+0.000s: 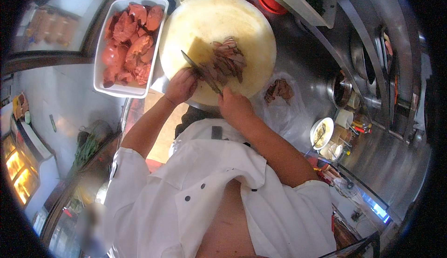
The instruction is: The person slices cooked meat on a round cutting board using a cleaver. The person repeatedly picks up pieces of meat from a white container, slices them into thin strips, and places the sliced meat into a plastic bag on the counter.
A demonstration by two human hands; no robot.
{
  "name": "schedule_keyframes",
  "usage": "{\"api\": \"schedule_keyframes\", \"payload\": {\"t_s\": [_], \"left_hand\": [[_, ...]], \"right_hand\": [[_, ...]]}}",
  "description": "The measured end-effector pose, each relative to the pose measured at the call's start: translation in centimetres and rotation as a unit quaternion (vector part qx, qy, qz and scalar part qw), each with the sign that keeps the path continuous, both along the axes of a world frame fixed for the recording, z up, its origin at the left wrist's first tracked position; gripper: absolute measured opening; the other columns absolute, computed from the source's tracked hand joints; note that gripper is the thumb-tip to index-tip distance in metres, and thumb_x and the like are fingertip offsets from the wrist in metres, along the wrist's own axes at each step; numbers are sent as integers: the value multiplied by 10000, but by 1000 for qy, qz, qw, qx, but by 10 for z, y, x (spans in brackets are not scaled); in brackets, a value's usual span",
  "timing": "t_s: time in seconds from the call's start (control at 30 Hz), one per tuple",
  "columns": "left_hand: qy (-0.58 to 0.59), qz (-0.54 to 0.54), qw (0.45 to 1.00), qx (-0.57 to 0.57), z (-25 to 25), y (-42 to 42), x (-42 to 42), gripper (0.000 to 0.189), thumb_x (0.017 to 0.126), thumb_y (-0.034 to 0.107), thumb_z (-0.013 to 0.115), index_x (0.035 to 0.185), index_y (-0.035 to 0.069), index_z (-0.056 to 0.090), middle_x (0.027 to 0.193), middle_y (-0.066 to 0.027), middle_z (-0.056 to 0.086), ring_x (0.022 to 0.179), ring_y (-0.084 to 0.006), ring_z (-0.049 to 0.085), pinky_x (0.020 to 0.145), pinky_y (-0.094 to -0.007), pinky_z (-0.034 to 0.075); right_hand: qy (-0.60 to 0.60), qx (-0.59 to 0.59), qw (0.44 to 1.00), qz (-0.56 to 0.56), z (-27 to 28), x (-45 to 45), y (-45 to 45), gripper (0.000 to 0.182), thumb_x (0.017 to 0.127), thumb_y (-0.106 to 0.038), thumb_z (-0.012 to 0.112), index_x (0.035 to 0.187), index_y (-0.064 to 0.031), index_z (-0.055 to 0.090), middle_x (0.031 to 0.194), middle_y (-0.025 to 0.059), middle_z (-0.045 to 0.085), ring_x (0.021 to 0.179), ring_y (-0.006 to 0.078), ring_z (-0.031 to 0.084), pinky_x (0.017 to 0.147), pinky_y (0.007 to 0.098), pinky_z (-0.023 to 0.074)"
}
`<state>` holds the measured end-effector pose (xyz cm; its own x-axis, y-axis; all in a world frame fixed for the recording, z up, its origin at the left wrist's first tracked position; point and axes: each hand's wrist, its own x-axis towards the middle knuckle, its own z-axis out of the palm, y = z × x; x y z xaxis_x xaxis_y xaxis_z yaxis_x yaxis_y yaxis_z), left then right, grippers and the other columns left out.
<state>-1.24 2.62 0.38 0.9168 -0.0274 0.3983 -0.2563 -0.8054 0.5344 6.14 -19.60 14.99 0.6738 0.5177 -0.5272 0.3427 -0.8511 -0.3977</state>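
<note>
My right hand (234,107) is closed around the handle of a cleaver (199,70), whose blade slants up and left over a round cutting board (227,17). Beside the blade, at the board's near left, my left hand (182,85) has its fingers bent; what lies beneath them is hidden, and whether they grip anything does not show. Sliced dark meat (228,61) is piled just right of the blade on the board.
A white tub (97,59) of reddish meat chunks (125,54) stands left of the board. To the right lies a clear plastic bag (284,113) with brown meat pieces (279,91). Farther right are a white bowl (322,133) and small containers. A red lid (270,3) lies behind.
</note>
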Motion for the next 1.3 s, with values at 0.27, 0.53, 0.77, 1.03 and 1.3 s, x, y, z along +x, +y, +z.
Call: {"api": "schedule_keyframes", "payload": {"t_s": [0.27,0.53,0.77,1.03,1.3], "left_hand": [[-11,-1,1000,-3,-8,3,-1,339,835,88,719,1164,15,685,1214,-190,659,1139,-403,640,973,-471,554],[-19,-5,1000,-1,-4,4,1,340,838,97,719,1166,23,672,1202,-188,658,1122,-403,643,968,-478,548],[67,-3,998,-14,9,3,1,328,860,69,691,1183,21,667,1231,-217,655,1142,-416,638,992,-487,532],[-6,222,975,-30,97,71,-27,283,893,-18,677,1174,16,660,1153,-223,675,1087,-425,661,934,-473,545],[88,349,930,79,76,186,-77,311,905,140,726,1196,48,665,1165,-199,651,1090,-424,631,949,-505,526]], "right_hand": [[10,-6,1000,-3,3,-1,6,283,1047,-288,565,1067,-6,558,885,326,706,854,540,691,786,637,543],[-10,11,1000,-16,-38,-9,-3,294,1047,-299,572,1039,-4,572,885,318,705,852,530,692,790,627,546],[-37,87,995,-32,-59,20,-35,339,1059,-342,574,1026,-7,605,851,295,697,834,516,682,745,608,525],[-10,72,997,-8,-3,13,-32,331,1060,-326,576,1021,2,609,872,302,690,842,527,663,764,598,527],[-1,102,995,22,-41,-3,-25,347,1052,-330,582,1146,0,634,941,315,713,880,524,688,818,598,547]]}}
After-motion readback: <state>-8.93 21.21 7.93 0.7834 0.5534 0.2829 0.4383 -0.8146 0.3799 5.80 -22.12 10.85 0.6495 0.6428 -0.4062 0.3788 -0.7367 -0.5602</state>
